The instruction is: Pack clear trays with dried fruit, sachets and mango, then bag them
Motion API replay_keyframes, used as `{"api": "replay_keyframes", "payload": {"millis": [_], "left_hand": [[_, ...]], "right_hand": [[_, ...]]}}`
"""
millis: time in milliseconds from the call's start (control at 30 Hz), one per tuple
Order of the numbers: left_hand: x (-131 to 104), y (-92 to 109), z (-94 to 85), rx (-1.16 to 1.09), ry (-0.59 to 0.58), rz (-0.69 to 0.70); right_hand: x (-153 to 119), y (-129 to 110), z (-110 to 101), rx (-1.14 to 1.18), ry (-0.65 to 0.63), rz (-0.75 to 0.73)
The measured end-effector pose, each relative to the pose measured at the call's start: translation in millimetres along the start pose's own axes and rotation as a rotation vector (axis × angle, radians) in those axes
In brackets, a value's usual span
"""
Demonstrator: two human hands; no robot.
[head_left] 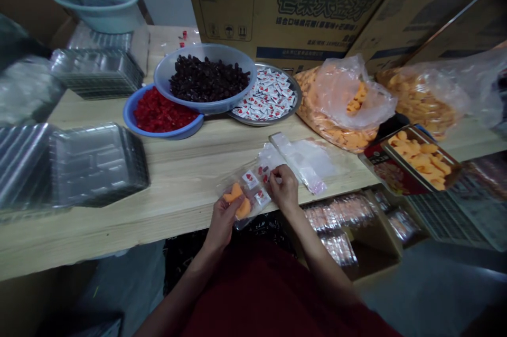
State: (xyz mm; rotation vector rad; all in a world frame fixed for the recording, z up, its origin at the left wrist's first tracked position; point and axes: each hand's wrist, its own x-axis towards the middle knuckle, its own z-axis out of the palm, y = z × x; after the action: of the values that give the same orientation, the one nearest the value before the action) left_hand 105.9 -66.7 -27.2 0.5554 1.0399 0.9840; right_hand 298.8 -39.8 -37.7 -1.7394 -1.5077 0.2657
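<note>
From here the tray (255,214) looks nearly full, my left hand (222,218) grips it, and my right hand (285,189) curls close (pinching anything, I can't tell).

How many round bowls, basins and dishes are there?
4: pale basin, back left; blue bowl of red pieces; translucent bowl of dark pieces, overlapping it; metal dish of packets, right of both. Others may be hidden.

Dim, cool light covers the scene, palest on the wooden table (174,168) at centre. The clear tray (253,190) near the middle is fairly sharp, with soft glints; stacked plastic trays (21,168) at far left smear. Shadow fills the lower corners; wide-angle stretching slants cartons (420,15) at upper right.
</note>
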Motion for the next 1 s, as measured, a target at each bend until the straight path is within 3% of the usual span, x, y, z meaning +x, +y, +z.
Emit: {"api": "replay_keyframes", "payload": {"millis": [133,333,500,667,800,1000], "left_hand": [[5,-1,-1.8,0.025,-0.002,-0.029],[17,2,12.4,-0.035,0.004,-0.017],[14,-1,17.0,-0.095,0.045,-0.021],[10,-5,12.6,-0.142,0.098,-0.053],[13,-9,18.3,-0.139,0.069,-0.009],[24,-18,34.2,0.017,0.015,0.091]], "right_hand": [[-2,1,2,-0.029,0.007,0.024],[-6,2,5,-0.058,-0.119,-0.133],[-12,6,-11,-0.14,-0.084,-0.113],[-26,7,-29,-0.247,-0.132,-0.022],[-37,-3,-32,-0.204,-0.154,-0.005],[-47,-31,-16,-0.082,-0.232,-0.087]]}}
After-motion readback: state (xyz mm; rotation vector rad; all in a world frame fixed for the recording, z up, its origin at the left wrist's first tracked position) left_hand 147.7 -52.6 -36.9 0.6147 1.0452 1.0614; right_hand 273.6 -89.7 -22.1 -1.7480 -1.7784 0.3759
